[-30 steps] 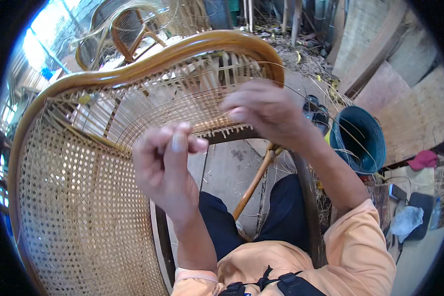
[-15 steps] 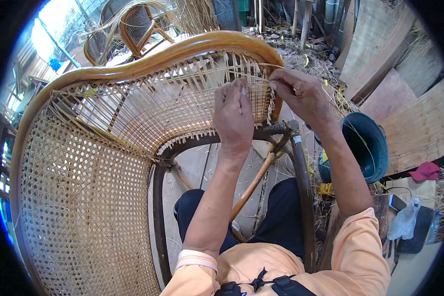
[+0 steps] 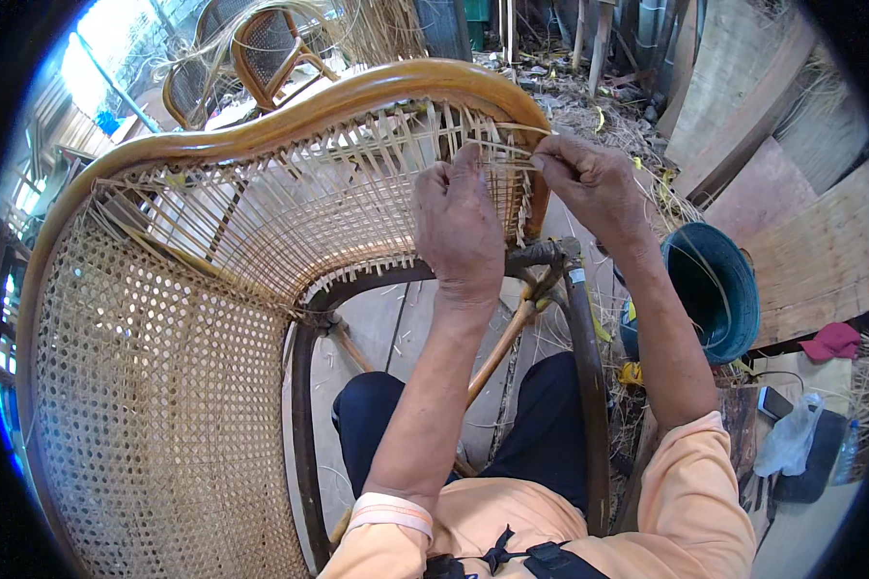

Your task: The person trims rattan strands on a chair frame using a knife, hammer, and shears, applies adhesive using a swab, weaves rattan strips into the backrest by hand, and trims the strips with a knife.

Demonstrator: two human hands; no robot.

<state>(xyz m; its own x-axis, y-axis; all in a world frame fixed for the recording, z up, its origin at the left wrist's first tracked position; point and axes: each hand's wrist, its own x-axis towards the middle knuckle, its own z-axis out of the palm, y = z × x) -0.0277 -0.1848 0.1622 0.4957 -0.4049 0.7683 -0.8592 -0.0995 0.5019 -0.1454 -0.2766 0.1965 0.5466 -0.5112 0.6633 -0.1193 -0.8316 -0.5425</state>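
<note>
A rattan chair frame [image 3: 261, 143] stands before me, its curved back partly woven with cane webbing [image 3: 164, 357]. At the upper right of the back, loose strands cross an open weave [image 3: 348, 183]. My left hand [image 3: 459, 227] is closed in front of this weave, its raised thumb and fingertips at one end of a thin cane strip [image 3: 502, 148]. My right hand [image 3: 594, 183] pinches the strip beside the frame's right curve. Between the two hands the strip runs nearly level. My left hand hides part of the weave behind it.
To the right stands a dark teal bucket [image 3: 714, 289] with a strand hanging in it. Near it lie a clear plastic bag [image 3: 790, 434], a phone [image 3: 774, 402] and a red cap [image 3: 830, 342]. Wooden boards [image 3: 811, 241] lean behind. Other rattan chairs [image 3: 266, 58] stand at the far left.
The hands have drawn slightly apart, and the cane strip now shows stretched between them. My left hand has tilted a little, its thumb raised. The whole view has shifted slightly.
</note>
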